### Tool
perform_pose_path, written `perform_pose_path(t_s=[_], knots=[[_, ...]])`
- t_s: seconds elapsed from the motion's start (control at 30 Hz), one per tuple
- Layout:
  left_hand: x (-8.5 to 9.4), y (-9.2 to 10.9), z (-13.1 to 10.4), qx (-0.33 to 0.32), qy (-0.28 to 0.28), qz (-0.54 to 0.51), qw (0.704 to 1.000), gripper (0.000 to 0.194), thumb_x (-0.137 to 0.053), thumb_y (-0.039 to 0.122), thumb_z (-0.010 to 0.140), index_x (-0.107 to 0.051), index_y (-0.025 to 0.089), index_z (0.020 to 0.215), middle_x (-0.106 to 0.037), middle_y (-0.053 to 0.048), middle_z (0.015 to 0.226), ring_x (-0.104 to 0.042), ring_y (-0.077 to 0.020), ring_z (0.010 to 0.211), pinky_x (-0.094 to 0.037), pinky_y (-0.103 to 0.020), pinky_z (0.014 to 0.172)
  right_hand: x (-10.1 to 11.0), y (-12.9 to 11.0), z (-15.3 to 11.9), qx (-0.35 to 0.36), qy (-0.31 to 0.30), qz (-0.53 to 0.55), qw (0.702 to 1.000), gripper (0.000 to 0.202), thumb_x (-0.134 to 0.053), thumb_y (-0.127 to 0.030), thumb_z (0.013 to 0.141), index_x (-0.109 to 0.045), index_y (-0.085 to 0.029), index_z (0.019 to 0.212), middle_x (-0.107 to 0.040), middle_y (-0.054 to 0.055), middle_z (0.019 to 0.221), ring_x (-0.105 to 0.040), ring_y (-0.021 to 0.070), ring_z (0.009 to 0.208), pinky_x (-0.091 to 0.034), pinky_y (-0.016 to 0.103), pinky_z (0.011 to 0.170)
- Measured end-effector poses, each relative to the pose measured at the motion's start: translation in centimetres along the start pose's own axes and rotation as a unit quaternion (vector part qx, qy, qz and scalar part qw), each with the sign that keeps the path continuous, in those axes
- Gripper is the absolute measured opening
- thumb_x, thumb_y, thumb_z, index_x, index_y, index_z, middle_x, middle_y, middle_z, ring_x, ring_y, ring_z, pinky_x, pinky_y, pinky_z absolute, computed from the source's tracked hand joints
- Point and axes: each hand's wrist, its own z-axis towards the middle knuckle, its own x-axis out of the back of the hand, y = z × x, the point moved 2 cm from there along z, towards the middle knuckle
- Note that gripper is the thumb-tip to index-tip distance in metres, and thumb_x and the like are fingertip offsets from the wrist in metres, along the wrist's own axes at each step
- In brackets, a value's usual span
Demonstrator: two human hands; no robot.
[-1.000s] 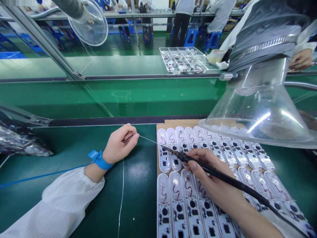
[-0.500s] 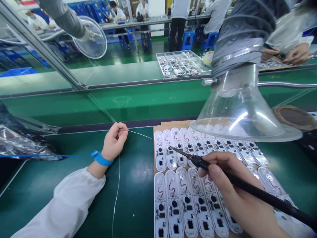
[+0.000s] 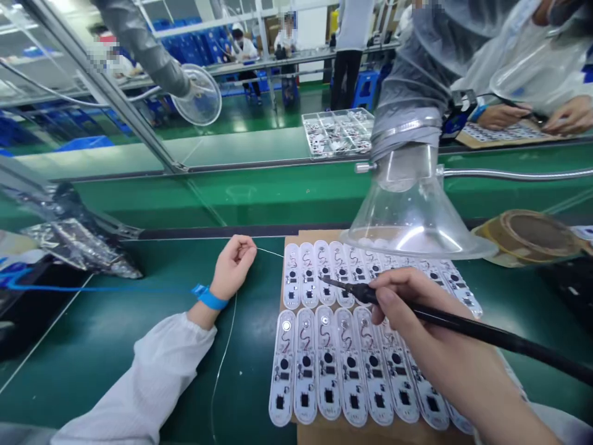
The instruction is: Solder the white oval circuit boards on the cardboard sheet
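My left hand (image 3: pixel 235 267), with a blue strap at its wrist, pinches a thin solder wire (image 3: pixel 225 355) left of the boards. The wire's short end points right toward the board rows, and its long part hangs down over the green table. In my right hand (image 3: pixel 426 315) is a black soldering iron (image 3: pixel 486 334), held like a pen. Its tip is over the upper row of white oval pieces with circuit boards (image 3: pixel 328 358), near the third piece from the left. Whether the tip touches is unclear. The pieces lie in two rows on cardboard (image 3: pixel 324 435); my right hand hides some.
A clear fume hood (image 3: pixel 407 222) hangs over the back right of the boards. Behind it are a tape roll (image 3: pixel 532 238) and a divided parts tray (image 3: pixel 338 133). Silvery bags (image 3: pixel 88 241) lie at left. Another person's hands (image 3: pixel 569 115) work across the divider.
The view has shifted, so the hood appears farther left and the tape roll shows more fully. Both hands keep their holds, and the wire end and iron tip appear closer together.
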Motion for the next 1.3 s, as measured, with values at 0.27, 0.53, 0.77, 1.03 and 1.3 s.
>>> perform_pose_path(t_s=[0.27,0.53,0.77,1.03,1.3], knots=[[1.2,-0.4,0.2,0.011,-0.022,-0.027,0.999,0.013,-0.058,0.030,0.097,-0.054,0.020,0.091,-0.037,0.005,0.069,-0.034,-0.0095,0.057,-0.031,-0.022,0.052,-4.9,1.3,2.1,0.034,-0.030,-0.007,0.999,0.022,-0.058,-0.047,0.099,-0.065,-0.025,0.098,-0.073,0.000,0.074,-0.071,0.0164,0.066,-0.054,0.026,0.057],[0.9,-0.4,0.1,0.015,-0.034,-0.018,0.999,0.011,-0.057,0.028,0.098,-0.053,0.020,0.092,-0.034,0.006,0.068,-0.032,-0.0102,0.057,-0.030,-0.024,0.053,-6.0,3.1,2.3,0.008,-0.062,-0.013,0.998,0.021,-0.058,-0.044,0.100,-0.065,-0.025,0.104,-0.072,0.001,0.078,-0.070,0.0172,0.069,-0.054,0.029,0.062],[0.8,-0.2,0.0,0.020,-0.049,-0.008,0.999,0.011,-0.056,0.028,0.098,-0.053,0.020,0.092,-0.033,0.007,0.068,-0.032,-0.0100,0.058,-0.029,-0.025,0.056,-6.6,3.5,2.5,0.005,-0.066,-0.007,0.998,0.022,-0.058,-0.046,0.099,-0.065,-0.025,0.104,-0.072,0.001,0.076,-0.068,0.0161,0.065,-0.052,0.028,0.059],[0.7,-0.1,-0.1,0.018,-0.058,0.005,0.998,0.010,-0.056,0.028,0.098,-0.053,0.019,0.093,-0.035,0.007,0.068,-0.033,-0.0101,0.060,-0.031,-0.025,0.058,-6.8,3.9,2.7,0.007,-0.079,-0.004,0.997,0.021,-0.058,-0.045,0.100,-0.064,-0.026,0.105,-0.073,0.001,0.080,-0.070,0.0169,0.069,-0.054,0.030,0.062],[1.0,-0.7,-0.2,0.021,-0.032,-0.026,0.999,0.011,-0.057,0.029,0.098,-0.053,0.020,0.094,-0.037,0.005,0.072,-0.034,-0.0100,0.061,-0.031,-0.023,0.056,-6.2,3.2,2.7,0.041,-0.035,0.010,0.998,0.020,-0.058,-0.044,0.100,-0.065,-0.026,0.102,-0.072,0.000,0.076,-0.070,0.0161,0.067,-0.055,0.027,0.060]])
